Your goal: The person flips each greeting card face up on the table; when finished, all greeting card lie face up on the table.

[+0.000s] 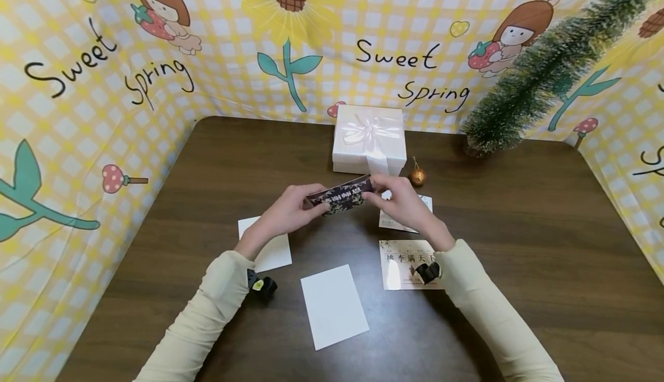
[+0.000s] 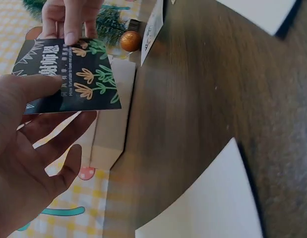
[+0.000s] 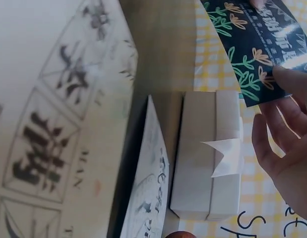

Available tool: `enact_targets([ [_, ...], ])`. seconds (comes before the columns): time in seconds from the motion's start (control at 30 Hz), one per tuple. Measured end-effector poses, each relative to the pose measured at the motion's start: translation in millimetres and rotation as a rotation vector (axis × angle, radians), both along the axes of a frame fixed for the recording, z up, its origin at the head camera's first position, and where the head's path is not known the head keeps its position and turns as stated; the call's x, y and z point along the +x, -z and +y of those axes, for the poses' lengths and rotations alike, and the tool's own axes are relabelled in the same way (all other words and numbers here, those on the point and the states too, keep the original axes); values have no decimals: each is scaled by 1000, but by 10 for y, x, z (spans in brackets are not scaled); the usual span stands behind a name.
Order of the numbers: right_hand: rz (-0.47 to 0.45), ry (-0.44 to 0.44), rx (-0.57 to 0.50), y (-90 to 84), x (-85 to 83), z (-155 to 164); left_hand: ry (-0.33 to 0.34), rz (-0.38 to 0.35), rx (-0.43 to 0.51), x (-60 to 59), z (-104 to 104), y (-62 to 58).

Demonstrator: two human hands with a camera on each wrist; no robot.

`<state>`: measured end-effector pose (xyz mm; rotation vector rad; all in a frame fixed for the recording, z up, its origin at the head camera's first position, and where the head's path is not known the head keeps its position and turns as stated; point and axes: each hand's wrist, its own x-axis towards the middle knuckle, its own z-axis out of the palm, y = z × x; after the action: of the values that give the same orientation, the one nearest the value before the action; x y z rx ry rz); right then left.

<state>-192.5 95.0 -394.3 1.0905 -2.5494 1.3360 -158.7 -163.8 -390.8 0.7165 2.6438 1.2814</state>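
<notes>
Between both hands, above the table, is a black card (image 1: pixel 343 195) with white lettering and green and orange plant drawings. My left hand (image 1: pixel 293 208) pinches its left end, the thumb on the printed face and fingers behind, as the left wrist view shows. The right hand (image 1: pixel 402 200) pinches the other end the same way; in the right wrist view the card (image 3: pixel 260 49) shines with a glare streak. Below the right forearm lie two printed cards, one with large Chinese characters (image 1: pixel 399 264) and another (image 1: pixel 425 203) partly hidden by that hand.
A white gift box (image 1: pixel 369 137) with a ribbon bow stands behind the hands, an orange bauble (image 1: pixel 417 176) beside it. White cards lie at the front (image 1: pixel 334 307) and under the left forearm (image 1: pixel 277 253). A small artificial tree (image 1: pixel 524 99) stands back right.
</notes>
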Motion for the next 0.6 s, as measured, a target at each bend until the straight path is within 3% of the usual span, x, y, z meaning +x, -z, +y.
enact_targets([
  [0.17, -136, 33, -28, -64, 11, 6, -97, -33, 78, 15, -7, 44],
  [0.3, -224, 70, -49, -129, 17, -9, -133, -23, 126, 31, 15, 70],
  [0.6, -264, 188, -27, -94, -2, -49, -205, -77, 172, 109, 41, 72],
])
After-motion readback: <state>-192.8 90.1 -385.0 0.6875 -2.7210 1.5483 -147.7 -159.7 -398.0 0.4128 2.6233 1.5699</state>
